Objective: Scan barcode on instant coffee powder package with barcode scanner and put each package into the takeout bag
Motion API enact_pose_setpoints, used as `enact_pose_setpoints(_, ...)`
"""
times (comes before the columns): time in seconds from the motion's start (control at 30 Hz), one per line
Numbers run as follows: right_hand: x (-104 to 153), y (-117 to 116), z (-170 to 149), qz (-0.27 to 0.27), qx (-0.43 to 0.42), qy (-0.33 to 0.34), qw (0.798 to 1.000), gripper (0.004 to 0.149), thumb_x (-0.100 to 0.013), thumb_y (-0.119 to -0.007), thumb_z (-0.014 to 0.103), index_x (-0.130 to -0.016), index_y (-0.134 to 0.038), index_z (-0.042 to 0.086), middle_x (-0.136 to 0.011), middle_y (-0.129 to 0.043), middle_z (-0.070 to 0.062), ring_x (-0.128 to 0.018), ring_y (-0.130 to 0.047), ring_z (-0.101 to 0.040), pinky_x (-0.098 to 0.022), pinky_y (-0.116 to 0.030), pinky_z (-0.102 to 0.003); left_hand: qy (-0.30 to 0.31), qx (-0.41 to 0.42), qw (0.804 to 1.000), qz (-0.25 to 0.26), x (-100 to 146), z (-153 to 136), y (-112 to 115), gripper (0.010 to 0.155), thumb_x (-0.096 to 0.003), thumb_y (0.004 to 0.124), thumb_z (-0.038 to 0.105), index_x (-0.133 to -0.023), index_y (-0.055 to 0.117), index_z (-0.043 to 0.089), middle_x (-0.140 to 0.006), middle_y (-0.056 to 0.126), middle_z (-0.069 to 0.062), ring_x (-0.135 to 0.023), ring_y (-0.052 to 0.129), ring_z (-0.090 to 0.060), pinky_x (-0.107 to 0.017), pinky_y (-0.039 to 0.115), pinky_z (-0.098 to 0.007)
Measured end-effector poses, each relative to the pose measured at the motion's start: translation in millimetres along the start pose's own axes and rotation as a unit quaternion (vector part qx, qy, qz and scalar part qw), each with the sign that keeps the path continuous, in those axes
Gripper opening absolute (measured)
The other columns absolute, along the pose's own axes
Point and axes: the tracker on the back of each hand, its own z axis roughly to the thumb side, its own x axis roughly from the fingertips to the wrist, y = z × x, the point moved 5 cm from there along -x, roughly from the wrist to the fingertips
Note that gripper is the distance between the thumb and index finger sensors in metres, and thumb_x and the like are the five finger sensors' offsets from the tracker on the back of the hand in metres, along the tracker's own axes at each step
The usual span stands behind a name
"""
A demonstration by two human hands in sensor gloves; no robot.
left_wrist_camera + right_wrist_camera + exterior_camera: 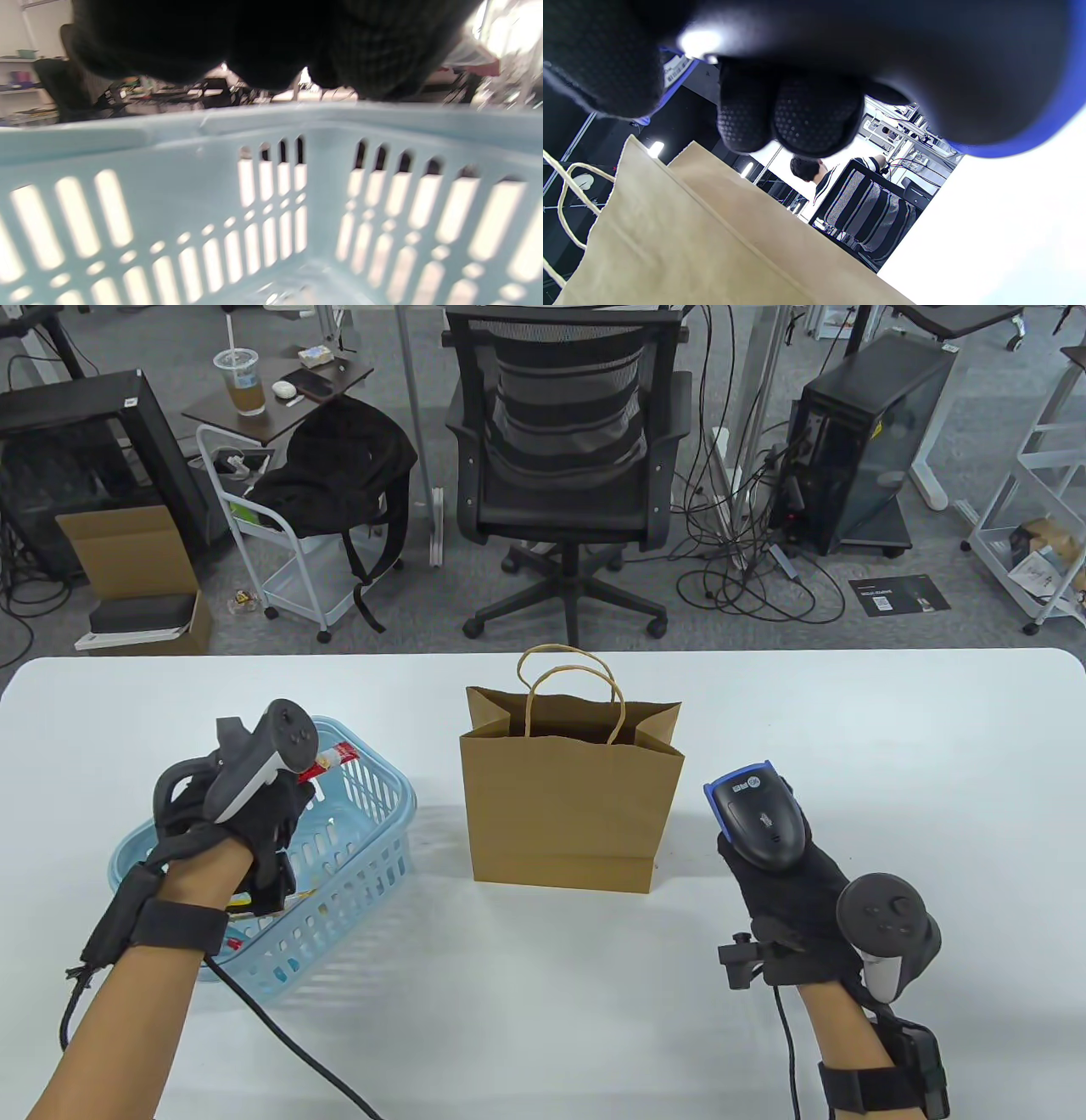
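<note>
A brown paper takeout bag [568,806] stands open at the table's middle; its side fills the lower left of the right wrist view [670,237]. To its left is a light blue slotted basket [373,831], also close up in the left wrist view [271,127]. My left hand [280,814] hovers over the basket with curled fingers [254,42], holding a red and white coffee packet [329,759] above the far rim. To the right of the bag, my right hand [780,891] grips a black and blue barcode scanner [758,814], its fingers [797,114] wrapped round the scanner body [967,63].
More packets [237,909] lie in the basket under my left wrist. Cables trail from both wrists to the table's front edge. An office chair [564,466], a cart and a computer tower stand on the floor beyond the table's far edge.
</note>
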Motion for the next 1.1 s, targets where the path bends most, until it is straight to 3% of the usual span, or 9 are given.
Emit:
enact_pose_setpoints(0.2,0,3,1,-0.005,-0.006,0.002,1.000,0.071,-0.047,-0.092,0.056,-0.105,-0.061,0.029,-0.064,-0.105,0.006,-0.050,-0.107,-0.015,-0.047,-0.088,-0.038,0.102,0.081,0.990,0.054,33,24,-28,0.053,-0.0370,0.070,0.052,-0.087,0.073,0.035,-0.043,0.094,0.008,-0.012,0.094,-0.014,-0.038,0.088,-0.042)
enact_pose_setpoints(0.37,1,4,3,-0.008,-0.008,0.007,1.000,0.072,-0.047,-0.092,0.056,-0.105,-0.061,0.028,-0.064,-0.105,0.006,-0.050,-0.107,-0.015,-0.047,-0.087,-0.038,0.150,0.163,0.974,0.051,56,44,-30,0.052,-0.0374,0.068,0.052,-0.085,0.074,0.032,-0.041,0.095,0.009,-0.007,0.093,-0.012,-0.027,0.088,-0.040)
enact_pose_setpoints(0.63,1,4,4,-0.008,-0.009,0.012,1.000,0.072,-0.047,-0.092,0.056,-0.105,-0.060,0.028,-0.064,-0.104,0.006,-0.050,-0.107,-0.015,-0.047,-0.087,-0.037,0.232,0.283,0.927,0.083,89,72,-25,0.052,-0.0379,0.066,0.055,-0.081,0.076,0.028,-0.036,0.094,0.011,0.001,0.090,-0.009,-0.008,0.084,-0.035)
enact_pose_setpoints(0.83,3,6,8,-0.017,0.002,0.026,1.000,0.069,-0.047,-0.092,0.056,-0.103,-0.065,0.026,-0.063,-0.105,0.006,-0.049,-0.107,-0.015,-0.046,-0.088,-0.037,0.256,0.428,0.864,0.069,109,97,-3,0.052,-0.0384,0.067,0.054,-0.081,0.077,0.027,-0.036,0.095,0.009,0.002,0.089,-0.010,-0.004,0.081,-0.035)
enact_pose_setpoints(0.97,4,7,13,-0.020,0.003,0.044,0.999,0.065,-0.046,-0.093,0.056,-0.099,-0.071,0.025,-0.063,-0.105,0.006,-0.049,-0.108,-0.015,-0.046,-0.088,-0.037,0.287,0.488,0.823,0.047,120,118,25,0.052,-0.0390,0.066,0.054,-0.081,0.077,0.026,-0.036,0.095,0.009,0.001,0.089,-0.010,-0.005,0.082,-0.035)
enact_pose_setpoints(1.1,6,6,19,-0.018,0.020,0.066,0.997,0.062,-0.045,-0.092,0.059,-0.094,-0.074,0.025,-0.064,-0.106,0.007,-0.052,-0.108,-0.016,-0.047,-0.088,-0.038,0.303,0.518,0.800,0.014,125,132,57,0.052,-0.0391,0.066,0.054,-0.081,0.078,0.026,-0.036,0.095,0.008,0.001,0.090,-0.011,-0.006,0.083,-0.035)
